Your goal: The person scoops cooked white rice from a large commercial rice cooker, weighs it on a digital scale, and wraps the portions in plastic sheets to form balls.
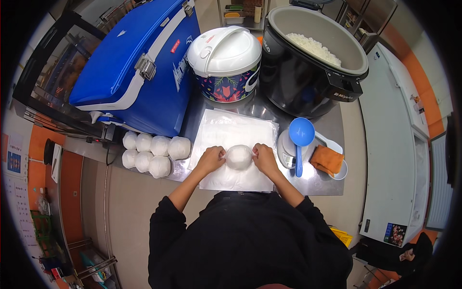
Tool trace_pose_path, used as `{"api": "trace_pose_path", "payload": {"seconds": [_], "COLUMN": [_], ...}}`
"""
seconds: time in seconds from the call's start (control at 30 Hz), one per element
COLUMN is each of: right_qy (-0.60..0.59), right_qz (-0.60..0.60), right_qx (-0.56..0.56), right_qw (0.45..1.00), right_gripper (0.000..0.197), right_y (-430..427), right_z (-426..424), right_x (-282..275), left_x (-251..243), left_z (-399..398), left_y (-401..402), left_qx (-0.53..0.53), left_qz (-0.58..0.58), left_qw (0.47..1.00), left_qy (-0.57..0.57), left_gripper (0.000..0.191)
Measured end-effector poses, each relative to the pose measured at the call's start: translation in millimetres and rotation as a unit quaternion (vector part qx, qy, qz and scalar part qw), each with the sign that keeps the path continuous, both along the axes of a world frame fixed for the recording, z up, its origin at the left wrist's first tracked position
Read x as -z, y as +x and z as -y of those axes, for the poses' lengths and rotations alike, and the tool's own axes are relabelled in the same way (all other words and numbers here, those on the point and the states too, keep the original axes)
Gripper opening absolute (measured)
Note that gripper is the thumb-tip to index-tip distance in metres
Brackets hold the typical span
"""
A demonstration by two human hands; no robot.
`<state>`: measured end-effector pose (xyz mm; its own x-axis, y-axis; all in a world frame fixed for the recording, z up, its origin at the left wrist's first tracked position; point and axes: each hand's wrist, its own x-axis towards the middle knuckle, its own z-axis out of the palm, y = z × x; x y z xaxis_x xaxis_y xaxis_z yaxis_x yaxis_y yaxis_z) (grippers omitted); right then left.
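A round bundle in white wrapping paper [239, 157] sits on a stack of white paper sheets [231, 124]. My left hand [212, 159] pinches the gathered paper at the bundle's left side, and my right hand [264, 159] does the same at its right. What is inside the bundle is hidden by the paper. Several similar wrapped bundles [155, 147] stand in two rows to the left. Just right of the stack, a blue ladle [302, 133] lies on a kitchen scale [287, 160].
A blue cooler box [158, 90], a floral rice cooker [225, 68] and a large black Miyako cooker [299, 76] holding cooked rice [316, 47] line the back of the steel table [325, 126]. An orange cloth [326, 159] rests on a white bowl [341, 171]. At right stands a chest freezer [389, 144].
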<state>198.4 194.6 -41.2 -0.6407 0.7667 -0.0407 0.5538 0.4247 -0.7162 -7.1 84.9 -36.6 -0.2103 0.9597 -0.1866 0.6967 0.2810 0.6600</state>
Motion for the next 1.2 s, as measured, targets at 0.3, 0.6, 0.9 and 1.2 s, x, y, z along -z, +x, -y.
{"api": "trace_pose_path", "payload": {"seconds": [0.3, 0.6, 0.9, 1.2], "right_qy": [0.016, -0.268, -0.539, -0.593], "right_qz": [-0.260, -0.326, -0.371, -0.312], "right_qx": [0.048, 0.028, 0.012, -0.003], "right_qw": [0.964, 0.906, 0.756, 0.742], "right_gripper": [0.013, 0.030, 0.039, 0.037], "right_y": [7.9, 0.1, 1.1, -0.4], "right_z": [24.1, 16.0, 2.7, 1.3], "right_x": [-2.8, 44.4, -1.3, -23.5], "left_x": [8.5, 11.5, -3.8, -54.0], "left_z": [27.1, 24.6, 30.0, 42.7], "left_y": [15.5, 18.8, 36.9, 54.2], "left_qx": [-0.012, -0.044, -0.067, -0.075], "left_qz": [0.148, 0.194, 0.385, 0.469], "left_qw": [0.984, 0.976, 0.909, 0.873], "left_qy": [0.101, 0.093, 0.143, -0.109], "left_gripper": [0.018, 0.016, 0.020, 0.047]}}
